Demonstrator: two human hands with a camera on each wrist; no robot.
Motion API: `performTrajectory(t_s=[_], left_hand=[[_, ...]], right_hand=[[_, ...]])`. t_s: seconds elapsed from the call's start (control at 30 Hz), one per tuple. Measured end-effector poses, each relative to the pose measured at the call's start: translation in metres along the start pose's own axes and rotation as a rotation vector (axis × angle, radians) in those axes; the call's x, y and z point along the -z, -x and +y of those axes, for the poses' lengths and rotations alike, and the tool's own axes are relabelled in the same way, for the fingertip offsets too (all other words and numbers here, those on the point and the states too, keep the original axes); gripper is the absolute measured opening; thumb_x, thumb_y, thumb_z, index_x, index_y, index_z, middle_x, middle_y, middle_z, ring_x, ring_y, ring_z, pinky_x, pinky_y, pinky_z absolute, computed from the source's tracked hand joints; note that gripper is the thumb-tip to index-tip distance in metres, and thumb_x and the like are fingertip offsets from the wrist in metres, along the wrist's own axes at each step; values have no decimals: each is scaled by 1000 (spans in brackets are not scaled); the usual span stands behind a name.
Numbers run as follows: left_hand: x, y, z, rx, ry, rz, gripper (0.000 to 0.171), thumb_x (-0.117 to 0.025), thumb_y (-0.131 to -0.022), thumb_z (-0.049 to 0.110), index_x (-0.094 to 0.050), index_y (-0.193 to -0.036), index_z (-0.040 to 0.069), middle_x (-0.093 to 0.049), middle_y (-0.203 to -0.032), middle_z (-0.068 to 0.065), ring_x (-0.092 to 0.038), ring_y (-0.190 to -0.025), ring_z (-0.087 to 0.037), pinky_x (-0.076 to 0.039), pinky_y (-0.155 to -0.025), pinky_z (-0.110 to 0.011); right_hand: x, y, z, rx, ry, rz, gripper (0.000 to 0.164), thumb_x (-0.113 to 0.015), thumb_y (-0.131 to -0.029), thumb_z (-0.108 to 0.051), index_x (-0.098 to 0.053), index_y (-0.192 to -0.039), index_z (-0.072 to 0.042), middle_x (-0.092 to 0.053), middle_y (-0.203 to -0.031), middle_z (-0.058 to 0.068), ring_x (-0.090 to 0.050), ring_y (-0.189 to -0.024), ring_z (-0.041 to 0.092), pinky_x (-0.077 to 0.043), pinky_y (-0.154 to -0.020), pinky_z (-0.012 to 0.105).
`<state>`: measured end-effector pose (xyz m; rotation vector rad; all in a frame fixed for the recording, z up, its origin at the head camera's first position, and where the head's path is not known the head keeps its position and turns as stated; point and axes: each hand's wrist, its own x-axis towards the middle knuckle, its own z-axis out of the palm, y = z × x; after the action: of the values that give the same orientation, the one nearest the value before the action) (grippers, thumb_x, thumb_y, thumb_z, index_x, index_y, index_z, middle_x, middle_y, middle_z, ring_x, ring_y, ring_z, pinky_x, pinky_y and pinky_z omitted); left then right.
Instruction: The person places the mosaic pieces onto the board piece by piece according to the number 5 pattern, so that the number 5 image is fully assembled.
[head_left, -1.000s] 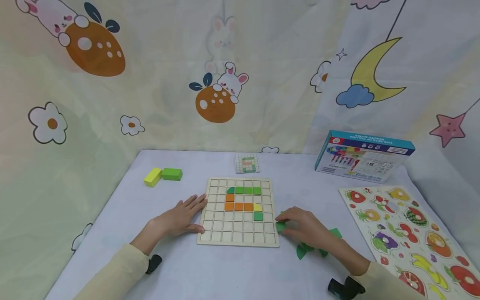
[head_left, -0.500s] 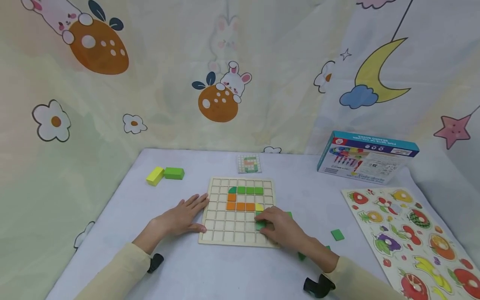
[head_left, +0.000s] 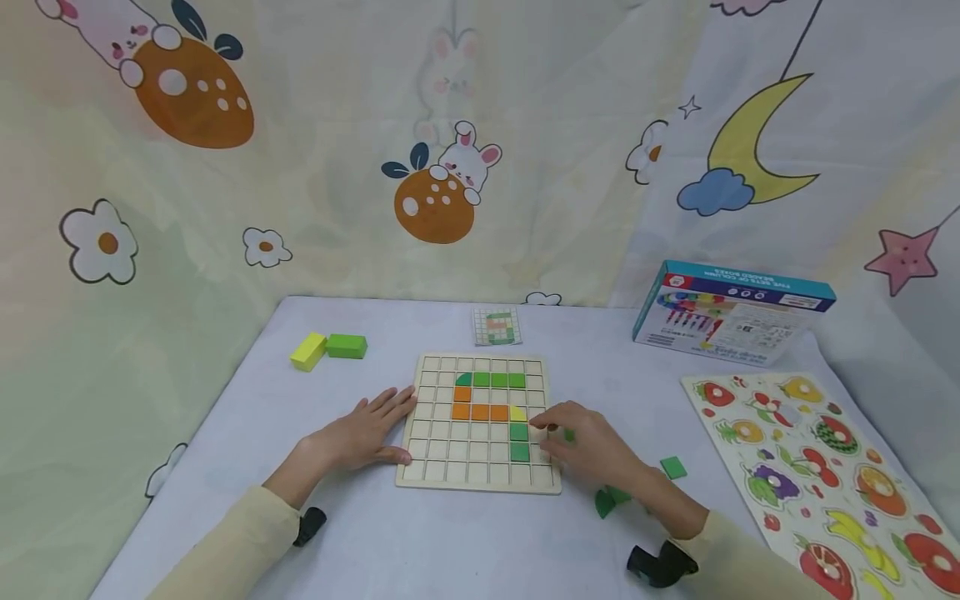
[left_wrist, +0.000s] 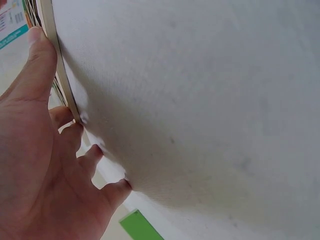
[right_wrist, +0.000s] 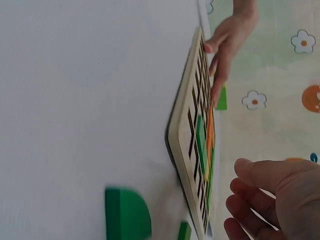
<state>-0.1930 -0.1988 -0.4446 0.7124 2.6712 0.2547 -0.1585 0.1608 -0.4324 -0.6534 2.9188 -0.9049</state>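
A wooden grid board (head_left: 438, 475) lies on the table. My left hand (head_left: 356, 437) rests against its left edge, fingers extended; in the left wrist view the thumb (left_wrist: 37, 60) touches the rim. My right hand (head_left: 585, 442) hovers by the right edge, fingers loosely bent around nothing. Close to it in the grid sit a lower green square (head_left: 519, 452) and an upper green square (head_left: 519, 432), below a yellow piece (head_left: 517, 413). Orange pieces (head_left: 480, 412), a row of green squares (head_left: 498, 380) and a dark green quarter-round piece (head_left: 463, 380) fill other cells.
Loose green pieces (head_left: 604, 503) lie under my right forearm, with a green square (head_left: 673, 467) farther right. A patterned card (head_left: 497, 327) is behind the board. Yellow (head_left: 308, 352) and green blocks (head_left: 347, 347) lie back left. A box (head_left: 735, 312) and a fruit sheet (head_left: 821, 475) occupy the right.
My right hand carried a green square from the right onto the board, released it in the cell below the other green square, and drew back rightward. My left hand stayed at the board's edge.
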Motion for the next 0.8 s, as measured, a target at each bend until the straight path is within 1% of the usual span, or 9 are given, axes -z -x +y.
performTrajectory(t_s=[0.1,0.17,0.33,0.47,0.57,0.67,0.73,0.8], left_hand=[[0,0,0,4,-8,-1,96,-57,-85,62,-16,-156,13,-8,-165,-4,-8,-151,-34,-17,-118,-61],[0,0,0,-3,-9,4,96,-57,-85,61,-17,-156,13,-9,-165,-5,-9,-151,-34,-18,-117,-61],[0,0,0,-19,-8,15,95,-58,-86,60,-17,-156,11,-10,-165,-7,-9,-151,-36,-20,-116,-63],[0,1,0,-26,-17,18,94,-57,-86,60,-17,-156,10,-10,-165,-7,-10,-151,-36,-21,-116,-63],[0,1,0,-29,-17,18,94,-57,-86,60,-17,-156,10,-10,-165,-7,-10,-151,-36,-21,-116,-63],[1,1,1,-23,-13,15,94,-57,-86,60,-17,-156,10,-10,-165,-7,-10,-151,-36,-20,-116,-63],[2,1,1,-21,-10,14,95,-58,-86,60,-17,-156,10,-10,-165,-7,-10,-151,-36,-20,-116,-63],[2,1,2,-22,-7,13,95,-58,-86,59,-17,-156,10,-11,-164,-8,-10,-150,-37,-20,-116,-63]], right_hand=[[20,7,19,-8,12,47,32,-75,-83,-11,-70,-115,-15,-69,-108,-3,-62,-95,15,-57,-85,39],[32,16,34,-1,41,64,33,-76,-83,-10,-70,-115,-15,-70,-107,-3,-63,-95,15,-57,-85,41],[60,42,70,-38,94,65,31,-75,-83,-12,-70,-114,-14,-71,-106,-3,-63,-94,15,-57,-83,38],[77,66,92,-125,123,39,31,-76,-83,-15,-70,-114,-15,-71,-107,-2,-63,-95,18,-56,-80,31],[83,82,103,-202,129,-6,33,-76,-82,-18,-70,-115,-18,-71,-109,-2,-64,-99,20,-56,-81,29],[84,93,110,-236,105,-41,35,-77,-82,-19,-69,-116,-20,-71,-113,-2,-64,-103,23,-57,-83,34],[82,98,113,-216,107,-34,37,-78,-80,-19,-69,-116,-21,-70,-113,-3,-64,-105,20,-57,-85,34],[78,101,113,-155,102,-8,39,-80,-78,-19,-69,-115,-22,-70,-112,-5,-63,-105,12,-56,-86,29]])
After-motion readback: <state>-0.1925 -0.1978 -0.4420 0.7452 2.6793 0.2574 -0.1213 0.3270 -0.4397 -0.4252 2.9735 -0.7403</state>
